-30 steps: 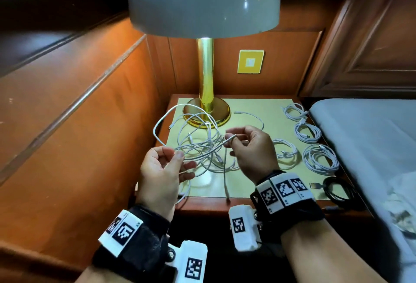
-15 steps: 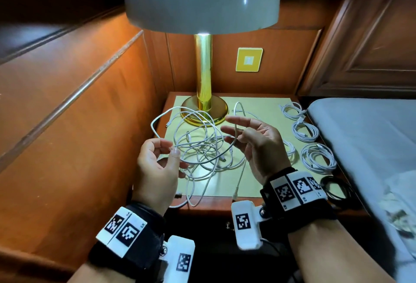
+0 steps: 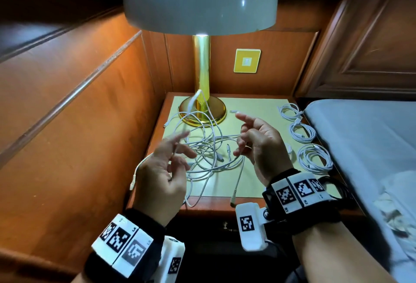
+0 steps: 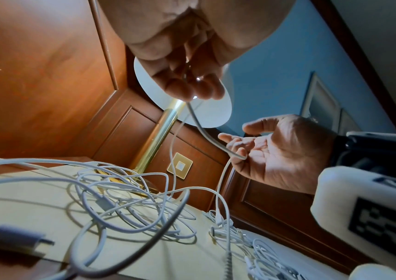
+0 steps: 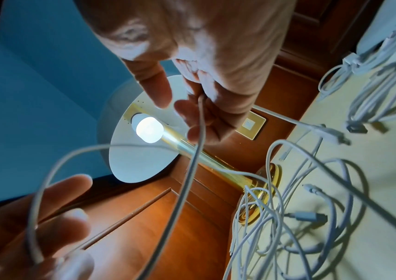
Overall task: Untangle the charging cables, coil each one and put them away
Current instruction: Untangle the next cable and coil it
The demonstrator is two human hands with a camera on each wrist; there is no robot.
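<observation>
A tangle of white charging cables [image 3: 209,154] lies on the nightstand's yellow top [image 3: 254,183] in front of the lamp base. My left hand [image 3: 180,147] hovers over its left side and holds one white strand [image 4: 206,136] between its curled fingers [image 4: 192,91]. That strand runs across to my right hand [image 3: 242,136], whose curled fingers [image 5: 192,113] hook it on the tangle's right. One loose end [image 3: 195,98] stands up in front of the lamp stem. Plug ends [image 3: 234,197] trail to the front edge.
Three coiled white cables [image 3: 302,132] lie in a row along the nightstand's right edge, with a black coil [image 3: 337,189] nearer me. A brass lamp [image 3: 202,111] stands at the back; its shade hangs overhead. Wood panelling closes the left, a bed [image 3: 364,138] the right.
The raised tangle has come down onto the nightstand. My right hand opened off its pinch and now hooks a strand; both hands have drawn apart and a cable end flicked up.
</observation>
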